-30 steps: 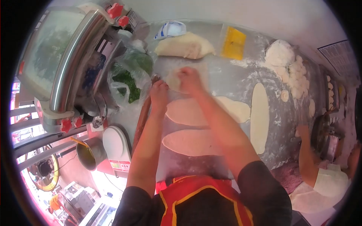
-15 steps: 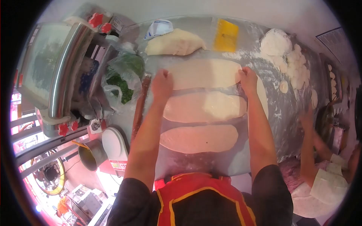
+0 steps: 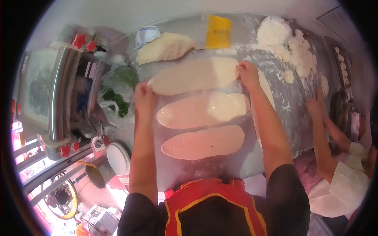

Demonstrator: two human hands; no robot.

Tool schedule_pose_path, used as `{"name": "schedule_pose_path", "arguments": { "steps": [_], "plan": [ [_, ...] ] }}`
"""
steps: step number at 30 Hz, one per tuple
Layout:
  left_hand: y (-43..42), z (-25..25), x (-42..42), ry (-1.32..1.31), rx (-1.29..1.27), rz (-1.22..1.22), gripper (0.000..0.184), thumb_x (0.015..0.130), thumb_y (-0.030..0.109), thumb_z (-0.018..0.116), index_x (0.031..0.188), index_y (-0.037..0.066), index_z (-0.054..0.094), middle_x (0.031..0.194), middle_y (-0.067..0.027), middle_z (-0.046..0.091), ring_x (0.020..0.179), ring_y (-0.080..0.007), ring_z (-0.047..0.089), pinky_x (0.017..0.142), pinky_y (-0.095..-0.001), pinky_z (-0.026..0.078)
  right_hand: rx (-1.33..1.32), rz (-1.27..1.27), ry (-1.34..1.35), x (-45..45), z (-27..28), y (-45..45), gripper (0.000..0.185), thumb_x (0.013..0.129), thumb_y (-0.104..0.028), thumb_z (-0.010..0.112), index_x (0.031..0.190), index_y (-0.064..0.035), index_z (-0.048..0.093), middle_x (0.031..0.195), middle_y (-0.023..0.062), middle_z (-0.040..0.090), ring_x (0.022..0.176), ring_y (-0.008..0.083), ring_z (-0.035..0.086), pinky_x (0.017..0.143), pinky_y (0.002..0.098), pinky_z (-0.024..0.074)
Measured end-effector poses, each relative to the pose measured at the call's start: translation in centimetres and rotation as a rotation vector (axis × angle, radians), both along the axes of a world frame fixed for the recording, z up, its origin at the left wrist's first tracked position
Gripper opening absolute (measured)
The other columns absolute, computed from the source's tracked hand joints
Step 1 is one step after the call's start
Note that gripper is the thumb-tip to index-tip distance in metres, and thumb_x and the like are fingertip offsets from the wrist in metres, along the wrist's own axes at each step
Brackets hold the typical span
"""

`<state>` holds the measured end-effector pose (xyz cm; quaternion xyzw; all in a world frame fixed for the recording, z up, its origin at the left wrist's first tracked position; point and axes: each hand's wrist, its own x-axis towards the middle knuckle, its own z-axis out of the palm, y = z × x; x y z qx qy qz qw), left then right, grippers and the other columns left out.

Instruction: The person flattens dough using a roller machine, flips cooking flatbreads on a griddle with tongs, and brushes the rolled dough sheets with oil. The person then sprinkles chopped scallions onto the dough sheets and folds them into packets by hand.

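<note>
A long flat dough sheet (image 3: 195, 76) lies across the far part of the floured worktop. My left hand (image 3: 144, 95) pinches its left end, and my right hand (image 3: 249, 74) pinches its right end. Nearer to me lie two more dough sheets: a middle one (image 3: 204, 110) with a shiny, wet-looking surface, and a shorter one (image 3: 204, 142) with a small dark speck. Another sheet (image 3: 266, 88) shows partly beside my right forearm, which hides some of it. Behind the far sheet rests a thick dough piece (image 3: 165, 49).
A yellow sheet-like item (image 3: 218, 32) and a white packet (image 3: 147, 36) lie at the back. Flour (image 3: 274, 30) and dough pieces (image 3: 302, 57) sit at the right, near a co-worker's hands (image 3: 314, 107). A roller machine (image 3: 61, 94) and a bag of chopped greens (image 3: 116, 103) stand left.
My left hand has moved left and slightly toward me with the far sheet's end, and that sheet now looks longer and slanted. The whole view has shifted somewhat.
</note>
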<state>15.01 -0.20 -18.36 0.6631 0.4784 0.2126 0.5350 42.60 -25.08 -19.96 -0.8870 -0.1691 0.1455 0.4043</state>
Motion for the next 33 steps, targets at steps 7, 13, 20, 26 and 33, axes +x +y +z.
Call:
{"name": "schedule_pose_path", "arguments": {
  "steps": [7, 13, 20, 26, 33],
  "plan": [
    [-3.8, 0.9, -5.4, 0.375, 0.561, -0.305, 0.049, 0.088, 0.017, 0.058, 0.130, -0.005, 0.045, 0.122, -0.0232, 0.055, 0.109, -0.0296, 0.058, 0.091, -0.0357, 0.045, -0.122, 0.031, -0.219, 4.3, 0.6, -5.7, 0.024, 0.079, -0.018, 0.060, 0.095, -0.0015, 0.065, 0.090, 0.0146, 0.068, 0.082, 0.0257, 0.065, 0.073, 0.0336, 0.0496],
    [-9.7, 6.4, -6.3, 0.236, 0.313, -0.269, 0.040, 0.088, 0.010, 0.057, 0.124, -0.005, 0.049, 0.116, -0.0197, 0.058, 0.104, -0.0257, 0.060, 0.089, -0.0340, 0.047, -0.174, 0.366, -0.063, 6.4, 1.2, -7.5, 0.022, 0.074, -0.019, 0.061, 0.090, -0.0034, 0.063, 0.095, 0.0139, 0.065, 0.087, 0.0272, 0.063, 0.076, 0.0370, 0.0484],
    [-12.4, 6.0, -8.8, 0.141, 0.356, -0.336, 0.030, 0.089, 0.005, 0.052, 0.118, -0.004, 0.053, 0.112, -0.0156, 0.060, 0.099, -0.0234, 0.061, 0.086, -0.0324, 0.048, -0.329, 0.598, -0.135, 1.5, 2.9, -14.9, 0.015, 0.074, -0.014, 0.062, 0.088, -0.0075, 0.063, 0.091, 0.0133, 0.062, 0.090, 0.0296, 0.058, 0.079, 0.0385, 0.0452],
    [-16.5, 9.9, -8.4, 0.136, 0.488, -0.468, 0.029, 0.089, 0.006, 0.054, 0.117, -0.002, 0.054, 0.109, -0.0155, 0.061, 0.095, -0.0230, 0.062, 0.083, -0.0325, 0.049, -0.362, 0.762, -0.184, -5.1, 1.9, -21.1, 0.009, 0.070, -0.005, 0.060, 0.079, -0.0068, 0.058, 0.087, 0.0128, 0.059, 0.090, 0.0327, 0.056, 0.076, 0.0405, 0.0452],
    [-19.3, 10.5, -10.0, 0.231, 0.521, -0.469, 0.027, 0.090, 0.006, 0.054, 0.115, -0.002, 0.055, 0.108, -0.0152, 0.062, 0.091, -0.0225, 0.062, 0.081, -0.0318, 0.049, -0.583, 0.910, 0.008, -9.3, 5.8, -25.8, 0.010, 0.071, -0.007, 0.061, 0.081, -0.0073, 0.063, 0.087, 0.0117, 0.062, 0.086, 0.0314, 0.058, 0.072, 0.0388, 0.0454]
  ]
}}
